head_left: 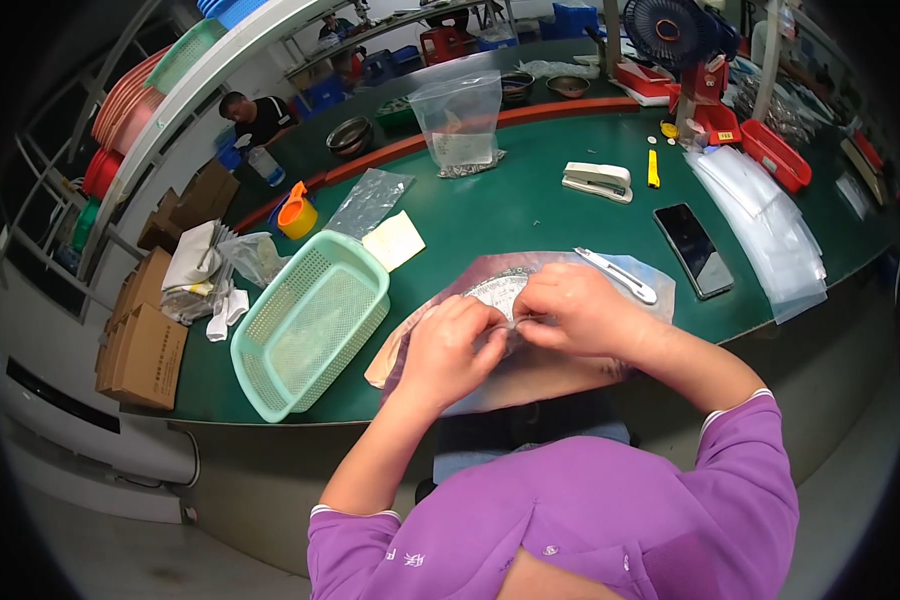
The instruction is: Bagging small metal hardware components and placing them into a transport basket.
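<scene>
In front of me a clear plastic bag (pixel 498 289) of small metal-coloured parts, with a white handwritten label, lies on a pinkish printed mat (pixel 530 388). My left hand (pixel 450 345) pinches the bag's near edge between thumb and fingers. Close beside it, my right hand (pixel 582 308) is closed on the same edge, its fingertips almost meeting the left ones. The fingers hide part of the bag's edge. A white utility knife (pixel 618 276) rests on the mat just beyond my right hand. To the left of my left hand stands a light green mesh basket (pixel 362 318).
A phone (pixel 692 250), a stapler (pixel 598 182), a yellow cutter (pixel 653 168) and flat clear bags (pixel 760 225) lie to the right. Farther back stands a larger clear bag of parts (pixel 458 125). A yellow paper pad (pixel 394 240) touches the basket. Another person (pixel 262 115) sits at the far left.
</scene>
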### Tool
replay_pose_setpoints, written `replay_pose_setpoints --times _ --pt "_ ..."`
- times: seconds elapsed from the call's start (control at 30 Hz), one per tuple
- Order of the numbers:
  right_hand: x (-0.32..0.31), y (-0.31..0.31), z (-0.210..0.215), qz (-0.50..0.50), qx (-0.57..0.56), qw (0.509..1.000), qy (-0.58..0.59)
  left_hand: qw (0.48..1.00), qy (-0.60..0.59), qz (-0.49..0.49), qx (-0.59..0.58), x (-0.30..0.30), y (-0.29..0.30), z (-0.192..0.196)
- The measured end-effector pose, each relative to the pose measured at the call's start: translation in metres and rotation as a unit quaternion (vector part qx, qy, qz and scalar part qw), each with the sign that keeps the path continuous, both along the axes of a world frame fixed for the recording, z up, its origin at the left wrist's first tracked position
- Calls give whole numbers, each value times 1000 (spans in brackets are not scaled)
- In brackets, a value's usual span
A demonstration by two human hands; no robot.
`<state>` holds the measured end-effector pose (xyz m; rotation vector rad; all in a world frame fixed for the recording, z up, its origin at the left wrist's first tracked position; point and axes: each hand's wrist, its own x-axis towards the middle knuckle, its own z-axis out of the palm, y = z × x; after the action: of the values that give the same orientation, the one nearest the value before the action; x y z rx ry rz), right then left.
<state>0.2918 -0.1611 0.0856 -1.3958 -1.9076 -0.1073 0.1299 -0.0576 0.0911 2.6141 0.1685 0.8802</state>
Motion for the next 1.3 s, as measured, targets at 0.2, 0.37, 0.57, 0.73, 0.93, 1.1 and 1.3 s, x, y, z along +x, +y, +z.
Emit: replay_pose_setpoints --times 0.2,0.37,0.57,0.73,0.93,1.1,1.3 --pt "-4 -2 2 10 21 999 -27 1000 -2 -7 -8 5 -4 -1" --pt "7 6 24 5 53 995 -83 999 -17 27 -9 0 8 14" --pt "29 44 54 -20 71 990 -124 992 -45 114 -29 -21 51 31" --pt "48 71 59 -48 64 984 -156 979 -61 174 -89 -15 68 32" --pt "59 78 58 -79 55 975 -201 922 -112 231 -291 -10 79 17" --pt "26 90 60 -109 109 968 -198 920 -163 177 -310 -4 81 7" --pt "12 110 54 44 38 978 -202 951 -197 152 -186 2 81 2"
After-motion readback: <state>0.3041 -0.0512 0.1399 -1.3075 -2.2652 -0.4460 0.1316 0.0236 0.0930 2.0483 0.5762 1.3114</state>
